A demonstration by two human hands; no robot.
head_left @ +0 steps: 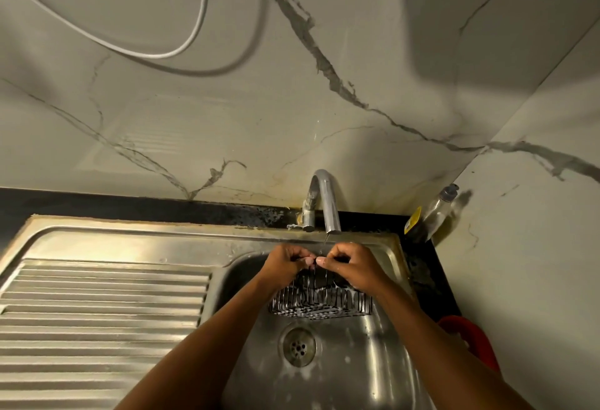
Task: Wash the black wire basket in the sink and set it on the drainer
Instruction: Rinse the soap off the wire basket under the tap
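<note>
In one stainless steel sink [357, 364], left hand [285, 263] and right hand [354, 267] each have a pinching grip on one black wire basket [321, 307].

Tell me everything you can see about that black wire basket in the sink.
The black wire basket is a rectangular cage of thin dark metal-looking wires, upright bars around a mesh-like floor, flecked with pale suds. It is in the sink basin, behind the drain and below the tap. The left hand and right hand pinch its far rim.
</note>
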